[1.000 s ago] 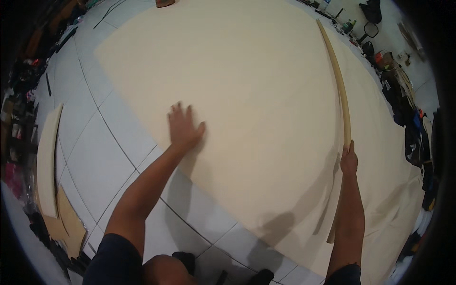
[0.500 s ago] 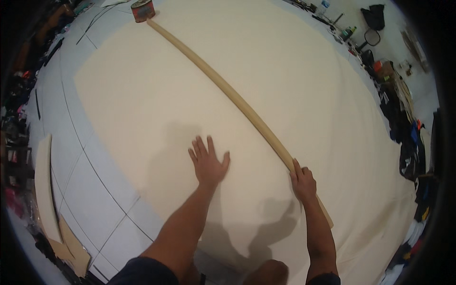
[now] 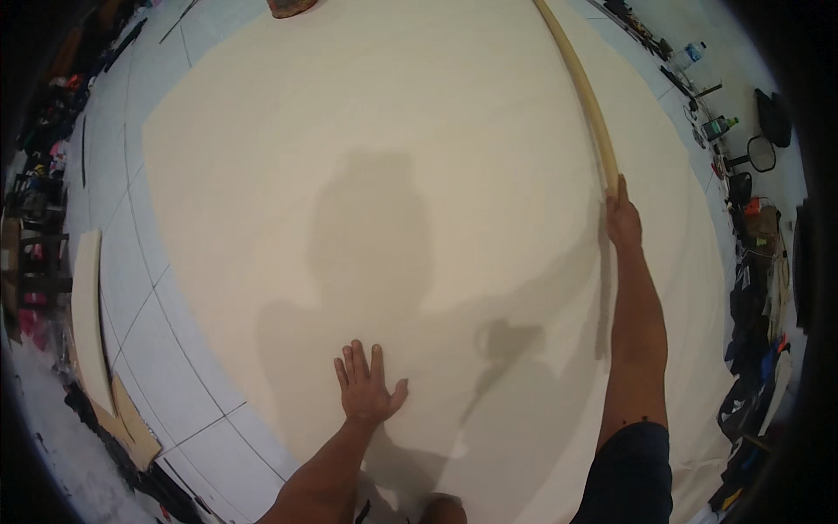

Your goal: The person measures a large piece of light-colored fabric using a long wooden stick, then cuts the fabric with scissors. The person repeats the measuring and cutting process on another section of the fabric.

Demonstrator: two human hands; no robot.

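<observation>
A big cream sheet (image 3: 367, 140) lies flat on the tiled floor. My left hand (image 3: 367, 391) rests flat on its near part, fingers spread, holding nothing. My right hand (image 3: 623, 218) reaches out to the right and is closed on the near end of a long pale wooden strip (image 3: 583, 96). The strip runs away from me over the sheet toward the top edge of the picture. My shadow falls across the middle of the sheet.
White floor tiles (image 3: 131, 262) show at the left. Pale board offcuts (image 3: 87, 323) lie at the far left. A reddish-brown tin (image 3: 292, 7) sits at the sheet's far edge. Bottles (image 3: 720, 127), a round mirror-like object (image 3: 761, 153) and dark clutter line the right wall.
My right hand has swung the strip from lying diagonally toward the upper left to pointing up along the right side. My left hand has slid nearer to me on the sheet.
</observation>
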